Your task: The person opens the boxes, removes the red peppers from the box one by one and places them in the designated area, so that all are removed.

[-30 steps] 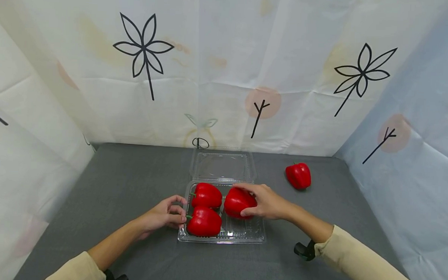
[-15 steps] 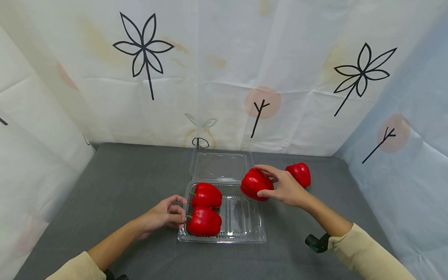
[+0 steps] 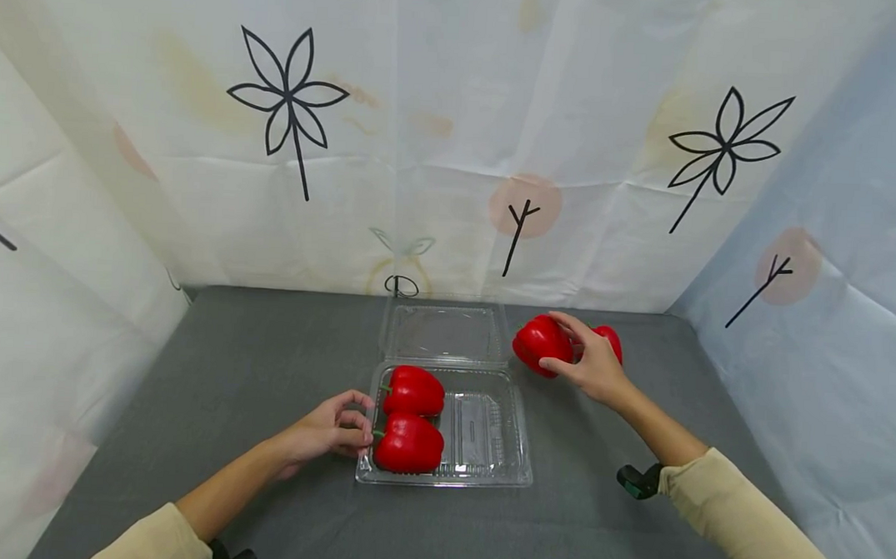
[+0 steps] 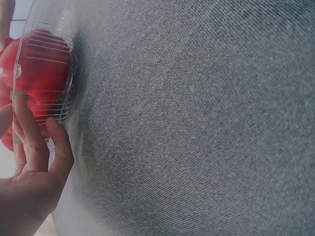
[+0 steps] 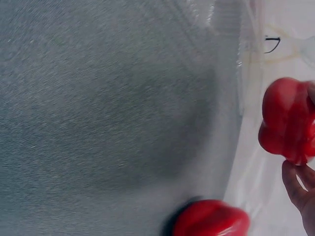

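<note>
A red bell pepper is gripped in my right hand, thumb on its near side. In the right wrist view this held bell pepper appears raised above the table. Two more red bell peppers lie in the left half of the clear plastic clamshell container, a rear one and a front one. At the container's left edge, my left hand holds the rim with thumb and fingers. The left wrist view shows those fingers against the ribbed wall.
Another red bell pepper lies on the grey table at the back right, partly hidden behind my right hand. The container's lid lies folded back toward the patterned curtain. A curtain also stands at each side.
My right hand has lifted the bell pepper from the container's right half and carried it back and right, toward the one on the table. The left hand stays at the rim.
</note>
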Motion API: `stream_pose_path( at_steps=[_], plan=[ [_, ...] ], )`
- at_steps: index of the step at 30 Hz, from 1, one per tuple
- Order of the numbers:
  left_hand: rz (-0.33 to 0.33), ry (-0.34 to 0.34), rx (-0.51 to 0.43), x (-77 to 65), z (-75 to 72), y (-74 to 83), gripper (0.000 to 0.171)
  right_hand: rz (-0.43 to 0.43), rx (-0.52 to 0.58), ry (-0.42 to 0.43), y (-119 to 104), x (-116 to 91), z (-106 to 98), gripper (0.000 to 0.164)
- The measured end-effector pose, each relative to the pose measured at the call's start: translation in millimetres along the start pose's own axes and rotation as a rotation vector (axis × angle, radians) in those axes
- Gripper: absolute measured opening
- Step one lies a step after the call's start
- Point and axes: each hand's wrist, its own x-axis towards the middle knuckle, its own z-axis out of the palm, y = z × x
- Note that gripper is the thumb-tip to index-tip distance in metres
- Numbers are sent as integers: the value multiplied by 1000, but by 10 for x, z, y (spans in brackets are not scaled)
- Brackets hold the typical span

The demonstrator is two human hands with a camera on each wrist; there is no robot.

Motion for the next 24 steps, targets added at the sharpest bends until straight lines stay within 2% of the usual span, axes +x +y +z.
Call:
stream_pose_path(
  at_steps=[13,18,24],
  plan=[
    [-2,-1,-3,3,-2,-7,46,77,-22,119,339,-74,190,70],
    [0,-1,-4,5,-6,-10,45,68,-23,182,417,-77,286,71],
    [0,-6,-11,12,-4,-12,46,63,-54,174,507,-103,393,72]
  ],
)
